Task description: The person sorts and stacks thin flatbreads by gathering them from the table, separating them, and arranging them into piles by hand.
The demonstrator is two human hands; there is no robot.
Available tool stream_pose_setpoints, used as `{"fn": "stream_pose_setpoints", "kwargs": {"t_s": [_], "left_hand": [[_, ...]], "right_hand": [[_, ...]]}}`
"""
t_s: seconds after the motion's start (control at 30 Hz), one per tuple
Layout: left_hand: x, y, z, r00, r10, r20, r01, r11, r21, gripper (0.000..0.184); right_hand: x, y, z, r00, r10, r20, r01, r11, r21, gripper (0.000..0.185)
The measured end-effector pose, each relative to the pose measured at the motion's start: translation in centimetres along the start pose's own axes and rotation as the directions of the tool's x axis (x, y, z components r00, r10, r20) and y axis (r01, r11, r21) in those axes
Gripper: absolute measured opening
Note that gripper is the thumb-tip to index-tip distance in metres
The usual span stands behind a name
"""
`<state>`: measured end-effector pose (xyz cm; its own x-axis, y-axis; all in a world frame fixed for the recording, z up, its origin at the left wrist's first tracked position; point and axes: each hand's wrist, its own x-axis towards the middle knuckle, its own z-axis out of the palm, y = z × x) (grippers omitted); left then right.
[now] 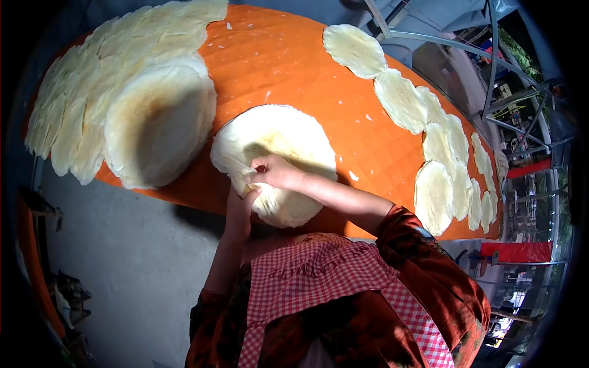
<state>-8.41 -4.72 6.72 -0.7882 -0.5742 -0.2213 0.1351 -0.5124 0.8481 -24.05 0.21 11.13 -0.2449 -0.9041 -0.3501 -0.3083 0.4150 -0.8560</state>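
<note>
A stack of thin, round, pale flatbreads (285,132) lies near the front edge of an orange-covered table (270,55), just ahead of my body. My right hand (274,172) is closed in a pinch on the stack's near-left edge, where the thin sheets are folded up. Beside it, my left hand (246,197) grips the same edge from below, thumb on top and the other fingers mostly hidden under the bread. A shadow falls across the middle of the stack.
To the left stands a taller stack of flatbreads (156,122), next to many overlapping flatbreads (92,80) spread over the table's far-left end. Single flatbreads (434,196) lie in rows along the right side. Metal frame bars (491,61) rise beyond the right edge.
</note>
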Motion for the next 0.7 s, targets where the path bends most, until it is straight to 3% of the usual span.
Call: {"fn": "stream_pose_setpoints", "kwargs": {"t_s": [0.03, 0.17, 0.3, 0.4, 0.47, 0.5, 0.57, 0.6, 0.67, 0.7], "left_hand": [[-0.1, 0.2, 0.1, 1.000, -0.002, -0.009, 0.002, 1.000, -0.011, 0.055], [-0.3, 0.0, -0.2, 0.998, -0.057, -0.009, 0.056, 0.991, -0.121, 0.054], [-0.2, 0.6, -0.4, 0.988, -0.147, 0.046, 0.154, 0.958, -0.241, 0.053], [-0.3, 1.6, 0.7, 0.993, -0.113, -0.014, 0.105, 0.955, -0.279, 0.050], [0.1, 0.7, 0.1, 1.000, -0.003, 0.006, 0.004, 0.996, -0.090, 0.050], [0.3, 0.0, -0.4, 0.998, 0.050, 0.024, -0.050, 0.999, 0.004, 0.051], [0.3, -1.2, -1.2, 0.998, 0.045, -0.032, -0.047, 0.997, -0.065, 0.047], [0.2, -2.1, -1.9, 0.997, 0.042, -0.060, -0.048, 0.994, -0.099, 0.045], [0.1, -4.1, -5.0, 0.994, 0.018, -0.108, 0.001, 0.984, 0.178, 0.040], [0.5, -4.7, -5.7, 0.979, -0.075, -0.192, 0.086, 0.995, 0.048, 0.038]], "right_hand": [[0.1, 0.4, -0.5, 0.991, 0.104, 0.086, -0.116, 0.980, 0.161, 0.023], [0.0, 1.4, -1.1, 0.977, 0.169, 0.128, -0.207, 0.893, 0.400, 0.023], [0.3, 2.2, -0.7, 0.974, 0.212, 0.084, -0.228, 0.876, 0.426, 0.021], [0.0, 1.8, -0.8, 0.972, 0.203, 0.115, -0.233, 0.873, 0.427, 0.017], [0.1, 1.9, -1.0, 0.972, 0.163, 0.169, -0.220, 0.883, 0.415, 0.016], [0.1, 2.1, -0.7, 0.989, 0.121, 0.087, -0.144, 0.932, 0.332, 0.017], [0.2, 2.6, 0.4, 0.998, 0.011, -0.063, -0.002, 0.990, 0.139, 0.020], [0.0, 2.3, 1.1, 0.950, -0.142, -0.277, 0.093, 0.979, -0.183, 0.030], [-1.1, 0.9, -1.8, 0.943, 0.170, -0.286, -0.202, 0.976, -0.085, 0.038], [-1.8, 1.1, -4.4, 0.924, 0.198, -0.327, -0.196, 0.980, 0.039, 0.037]]}}
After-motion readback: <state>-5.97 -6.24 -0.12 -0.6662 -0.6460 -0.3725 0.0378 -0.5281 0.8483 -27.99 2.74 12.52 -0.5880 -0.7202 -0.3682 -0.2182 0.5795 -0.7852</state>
